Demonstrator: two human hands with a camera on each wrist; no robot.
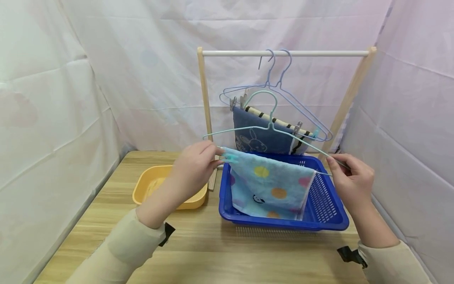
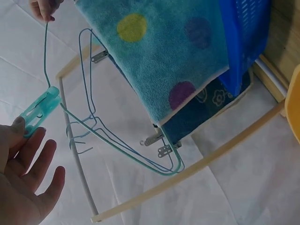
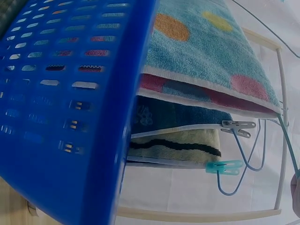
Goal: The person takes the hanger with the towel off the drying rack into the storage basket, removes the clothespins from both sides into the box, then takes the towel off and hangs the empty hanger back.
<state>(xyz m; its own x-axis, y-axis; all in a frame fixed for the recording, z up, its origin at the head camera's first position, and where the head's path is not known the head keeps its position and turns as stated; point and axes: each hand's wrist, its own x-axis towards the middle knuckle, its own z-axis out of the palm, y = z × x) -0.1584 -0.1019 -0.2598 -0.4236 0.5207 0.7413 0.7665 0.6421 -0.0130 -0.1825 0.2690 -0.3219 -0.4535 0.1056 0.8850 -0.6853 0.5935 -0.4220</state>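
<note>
My left hand (image 1: 193,167) pinches a teal clothespin (image 2: 41,108) between thumb and forefinger, its other fingers spread apart. In the head view the clothespin overlaps the top left corner of a light blue polka-dot towel (image 1: 291,179). Folded over the bottom bar of a mint-green wire hanger (image 1: 270,125), the towel hangs down in front of the blue basket's inside. My right hand (image 1: 354,181) grips that hanger by its right end, thumb on top of the wire. Only a bit of the right hand's fingers (image 3: 296,194) shows at the edge of the right wrist view.
Beneath the towel stands a blue plastic basket (image 1: 273,223). A wood-and-white rack (image 1: 241,53) behind it carries two blue hangers (image 1: 301,105) with a navy rabbit towel (image 1: 260,132) and a cream striped towel (image 3: 187,146), both clipped. At left lies a yellow tray (image 1: 142,179).
</note>
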